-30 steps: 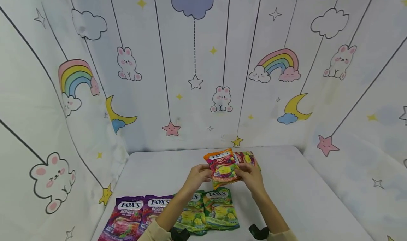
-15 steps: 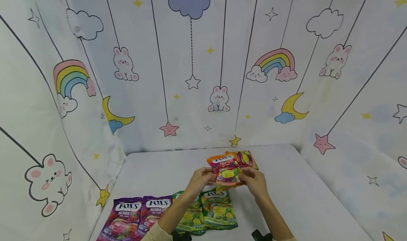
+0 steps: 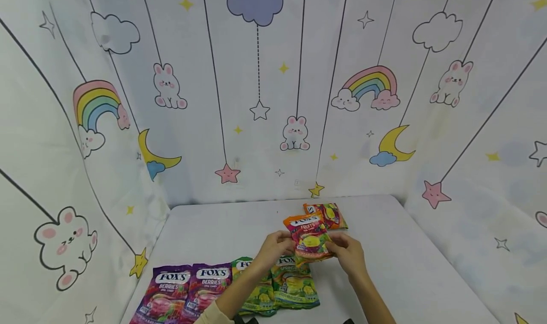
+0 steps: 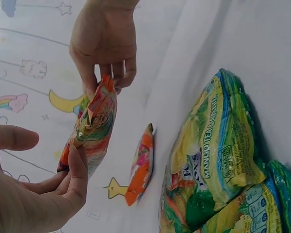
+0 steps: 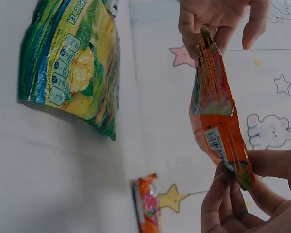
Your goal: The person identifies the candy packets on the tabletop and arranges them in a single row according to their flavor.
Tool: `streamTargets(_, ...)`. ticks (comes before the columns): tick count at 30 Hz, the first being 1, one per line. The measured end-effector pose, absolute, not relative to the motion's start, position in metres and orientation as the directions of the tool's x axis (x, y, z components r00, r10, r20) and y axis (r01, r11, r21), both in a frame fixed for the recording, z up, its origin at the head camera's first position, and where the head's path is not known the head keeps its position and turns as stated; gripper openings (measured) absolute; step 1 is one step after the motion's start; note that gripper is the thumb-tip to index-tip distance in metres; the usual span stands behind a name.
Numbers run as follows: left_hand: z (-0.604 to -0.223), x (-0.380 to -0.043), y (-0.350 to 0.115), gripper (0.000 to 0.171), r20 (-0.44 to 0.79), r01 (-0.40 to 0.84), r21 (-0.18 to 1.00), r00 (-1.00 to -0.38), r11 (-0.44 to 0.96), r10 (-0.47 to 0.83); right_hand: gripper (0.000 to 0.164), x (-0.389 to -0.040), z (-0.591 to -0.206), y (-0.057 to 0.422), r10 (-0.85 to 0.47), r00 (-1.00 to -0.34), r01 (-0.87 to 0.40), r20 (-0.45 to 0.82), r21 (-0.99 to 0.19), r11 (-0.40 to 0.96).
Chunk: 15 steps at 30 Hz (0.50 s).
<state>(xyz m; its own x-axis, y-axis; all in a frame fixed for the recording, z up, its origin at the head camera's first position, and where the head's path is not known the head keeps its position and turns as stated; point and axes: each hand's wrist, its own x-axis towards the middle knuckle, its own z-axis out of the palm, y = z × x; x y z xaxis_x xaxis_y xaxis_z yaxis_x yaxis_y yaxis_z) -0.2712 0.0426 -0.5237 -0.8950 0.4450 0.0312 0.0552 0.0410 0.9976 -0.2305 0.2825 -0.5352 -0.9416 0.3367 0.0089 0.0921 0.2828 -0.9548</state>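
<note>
An orange-topped FOX'S Fruits candy bag [image 3: 308, 241] is held up off the table between both hands, its printed front toward the head camera. My left hand [image 3: 273, 249] has its fingers at the bag's left edge, the thumb standing apart from it in the left wrist view. On the other side my right hand [image 3: 351, 255] pinches the lower right edge, thumb and fingers on opposite faces. Behind the held bag, a second Fruits bag [image 3: 336, 215] lies on the table. Below the hands lies a green FOX'S bag [image 3: 295, 286], partly covered by the held one.
Another green bag [image 3: 261, 298] lies left of the first, partly behind the left forearm. Two purple FOX'S Berries bags, the outer bag [image 3: 162, 298] and the inner bag [image 3: 205, 286], continue the row leftward. A patterned cloth wall [image 3: 265, 148] rises behind the white table [image 3: 406, 267].
Both hands have brought the Fruits bag slightly right and nearer the body, uncovering more of the second Fruits bag behind it. The row of purple and green bags stays put.
</note>
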Motion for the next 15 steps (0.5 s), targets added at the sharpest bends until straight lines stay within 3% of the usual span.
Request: streamTargets(15,-0.537,-0.258,0.056,0.049,0.005,0.045,0.996,-0.88,0.073,0.474,0.024,-0.216,-0.55,0.299,0.359,-0.933,0.165,-0.033,-0.924,0.345)
